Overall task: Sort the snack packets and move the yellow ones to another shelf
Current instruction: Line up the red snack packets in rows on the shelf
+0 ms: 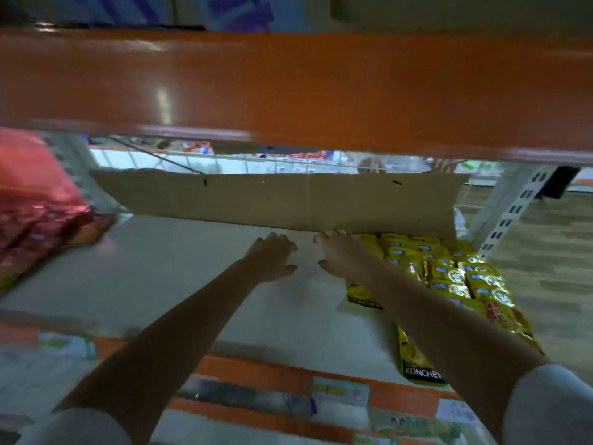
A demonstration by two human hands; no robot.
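Both my arms reach deep into a white shelf (160, 271). My left hand (272, 256) hovers flat over the bare shelf board, fingers apart, holding nothing. My right hand (340, 252) is beside it, fingers spread, resting against the left edge of a block of yellow snack packets (449, 274) stacked at the right of the shelf. Two more yellow packets lie nearer me, one (362, 295) partly under my right forearm and another (417, 364) at the shelf's front. Red snack packets (38, 220) are piled at the far left.
A cardboard sheet (272, 200) stands upright along the back of the shelf. An orange shelf beam (288, 91) hangs close above my hands. The front edge carries an orange strip with price labels (340, 390). A perforated white upright (510, 213) bounds the right side.
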